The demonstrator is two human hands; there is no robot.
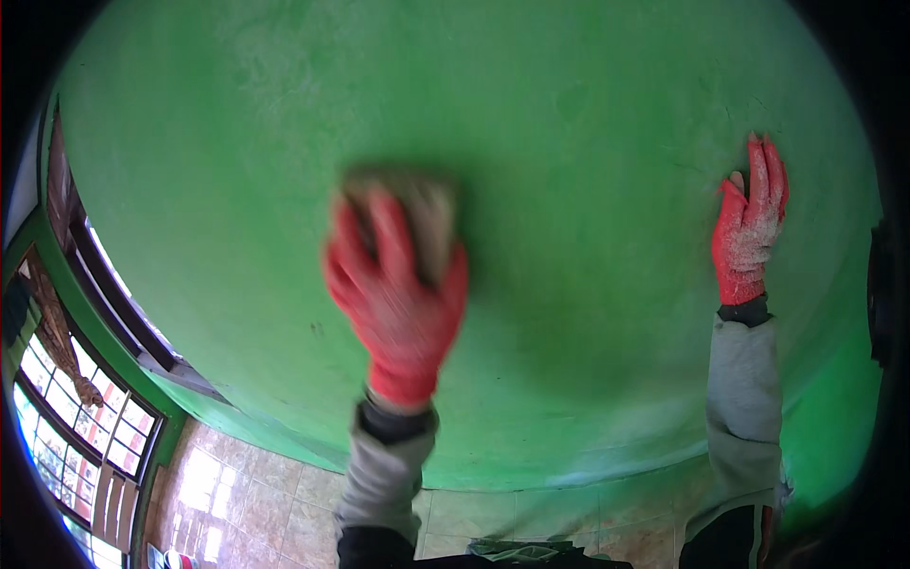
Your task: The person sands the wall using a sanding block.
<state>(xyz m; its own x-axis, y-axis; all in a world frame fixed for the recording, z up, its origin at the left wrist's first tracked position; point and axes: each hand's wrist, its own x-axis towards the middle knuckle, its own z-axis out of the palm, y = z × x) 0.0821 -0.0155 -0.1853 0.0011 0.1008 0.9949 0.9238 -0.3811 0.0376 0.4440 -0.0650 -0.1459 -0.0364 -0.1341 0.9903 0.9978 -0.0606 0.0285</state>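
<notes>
My left hand [402, 299], in a red work glove, grips a tan-grey rectangular block [435, 213] against the green painted wall [569, 249]. Motion blurs both, so it is unclear whether the block is a sanding block or a sponge. The fingers lie over its face, with the thumb along its right side. Further right, my right hand [753, 220] rests on the wall with its fingers pointing up and the thumb apart. Pale dust coats the back of its red glove, and bare fingertips show at the ends. That hand holds nothing visible.
Beige floor tiles [263, 498] meet the wall's foot below. At left are a dark-framed opening [121, 299] in the wall, a barred window [78, 419] and a knotted brown curtain [60, 334]. A dark object [878, 299] stands at the right edge. A container [178, 560] sits at bottom left.
</notes>
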